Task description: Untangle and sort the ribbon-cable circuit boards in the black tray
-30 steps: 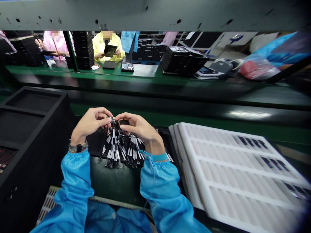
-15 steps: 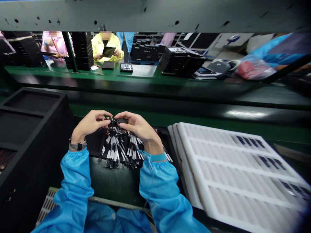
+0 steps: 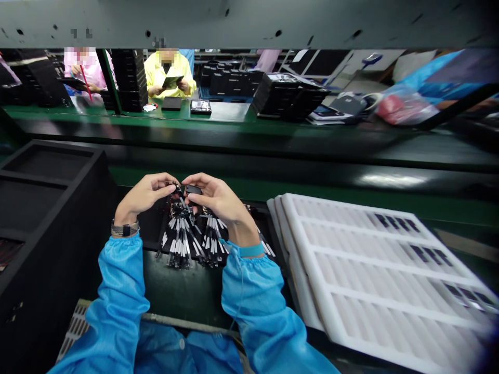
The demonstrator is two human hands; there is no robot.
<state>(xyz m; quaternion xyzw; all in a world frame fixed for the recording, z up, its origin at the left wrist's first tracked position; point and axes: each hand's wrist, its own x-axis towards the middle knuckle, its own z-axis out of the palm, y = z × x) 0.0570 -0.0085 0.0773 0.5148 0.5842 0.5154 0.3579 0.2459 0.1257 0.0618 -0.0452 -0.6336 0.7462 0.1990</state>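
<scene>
My left hand [image 3: 146, 197] pinches a small dark part with a thin strip [image 3: 179, 190] between thumb and fingers; its exact kind is too small to make out. Close beside it, my right hand [image 3: 218, 202] grips a small black rectangular piece [image 3: 194, 190]. Both hands are raised over a dark tray [image 3: 152, 231] at the bench's back. Below them lie two fanned bunches of black and white flex cables [image 3: 181, 236], their light tails toward me. The second bunch [image 3: 214, 239] is partly covered by my right wrist.
On the right, stacked white foam trays [image 3: 351, 275] have slots, several holding dark pieces [image 3: 397, 222]. A black compartmented box [image 3: 50, 208] stands left. Beyond the green ledge [image 3: 156, 120], a person in yellow [image 3: 169, 75] and one in pink [image 3: 86, 72] work beside black stacks [image 3: 288, 96].
My hands stay close together, with the right-hand black piece turned slightly more toward the camera. My left fingertips have lifted a little. The whole view has shifted slightly.
</scene>
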